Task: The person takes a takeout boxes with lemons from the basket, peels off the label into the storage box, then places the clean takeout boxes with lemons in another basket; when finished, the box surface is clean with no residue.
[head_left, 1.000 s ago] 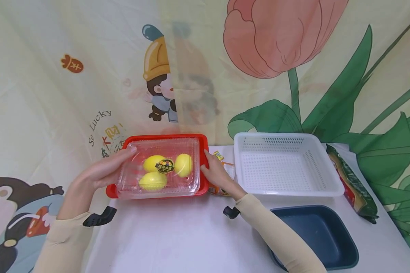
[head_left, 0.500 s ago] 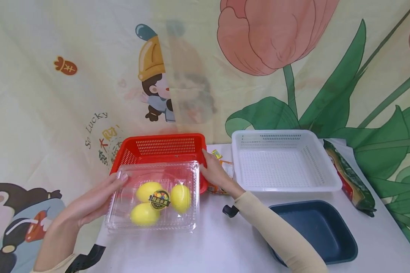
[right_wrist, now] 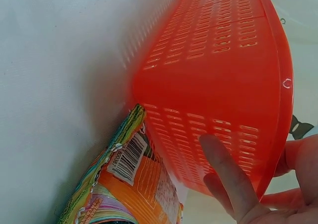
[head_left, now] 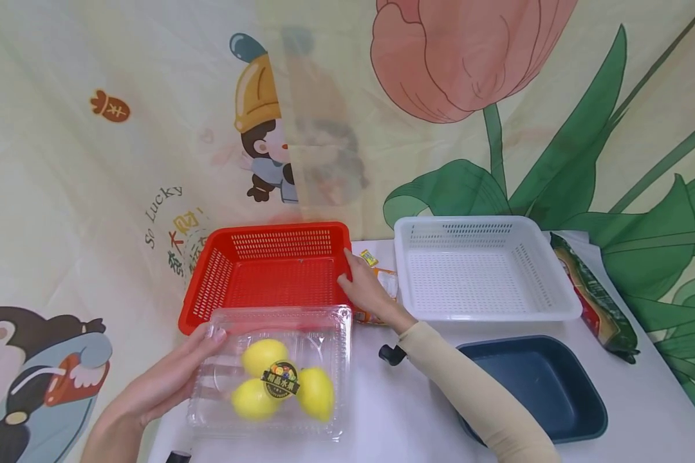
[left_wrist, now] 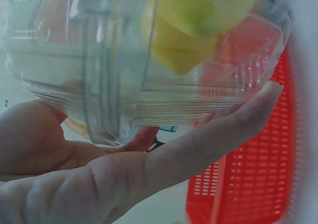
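My left hand (head_left: pixel 165 376) holds a clear plastic clamshell box (head_left: pixel 344 347) by its left side, low in front of the red basket (head_left: pixel 284 276). Three yellow lemons (head_left: pixel 264 357) show through the lid, which carries a round black label (head_left: pixel 280 379). In the left wrist view, the fingers (left_wrist: pixel 208 142) stretch beneath the box. My right hand (head_left: pixel 367 289) pinches the basket's right rim. From the right wrist, the fingers (right_wrist: pixel 231 177) lie against the slotted outer wall, with the thumb side over the rim.
An orange snack bag (right_wrist: pixel 144 184) leans by the basket's right wall, near a small yellow packet (head_left: pixel 369 258). Farther right are a white basket (head_left: pixel 475 276), a dark blue tub (head_left: pixel 533 386) and a green packet (head_left: pixel 593 299). A printed curtain (head_left: pixel 324 96) hangs behind.
The clamshell box has come out of the red basket toward the person, carried by my left hand, and the lemons inside have shifted. My right hand stays at the basket's rim.
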The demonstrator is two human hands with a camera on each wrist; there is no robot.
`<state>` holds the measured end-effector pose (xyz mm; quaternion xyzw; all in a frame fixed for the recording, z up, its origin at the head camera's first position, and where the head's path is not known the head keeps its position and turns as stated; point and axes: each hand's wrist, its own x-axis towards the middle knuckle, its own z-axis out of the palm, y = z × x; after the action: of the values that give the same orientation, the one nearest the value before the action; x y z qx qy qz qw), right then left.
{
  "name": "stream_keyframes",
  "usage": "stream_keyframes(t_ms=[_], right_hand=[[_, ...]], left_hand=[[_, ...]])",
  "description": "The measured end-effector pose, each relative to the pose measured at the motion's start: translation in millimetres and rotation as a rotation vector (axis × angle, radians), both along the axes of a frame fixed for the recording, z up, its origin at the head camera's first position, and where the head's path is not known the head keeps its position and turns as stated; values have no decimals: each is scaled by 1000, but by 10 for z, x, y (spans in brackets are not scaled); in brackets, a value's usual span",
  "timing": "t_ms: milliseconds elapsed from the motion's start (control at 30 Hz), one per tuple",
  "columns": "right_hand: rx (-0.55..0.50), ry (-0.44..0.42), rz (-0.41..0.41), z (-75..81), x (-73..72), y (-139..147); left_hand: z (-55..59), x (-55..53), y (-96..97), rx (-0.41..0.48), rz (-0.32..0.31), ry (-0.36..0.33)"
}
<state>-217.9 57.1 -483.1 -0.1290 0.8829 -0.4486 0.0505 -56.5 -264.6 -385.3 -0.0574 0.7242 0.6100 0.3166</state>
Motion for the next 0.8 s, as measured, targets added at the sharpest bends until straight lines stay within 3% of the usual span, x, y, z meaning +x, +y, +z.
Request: stream_keyframes(t_ms=[267, 467, 800], right_hand=[[-21, -38, -13, 23, 5, 7], [-10, -22, -17, 24, -4, 0], [-21, -45, -15, 14, 30, -10]], left_hand=[[-280, 176, 43, -51, 48, -61], [-536, 273, 21, -14, 69, -87], [-815, 258, 35, -53, 135, -80]])
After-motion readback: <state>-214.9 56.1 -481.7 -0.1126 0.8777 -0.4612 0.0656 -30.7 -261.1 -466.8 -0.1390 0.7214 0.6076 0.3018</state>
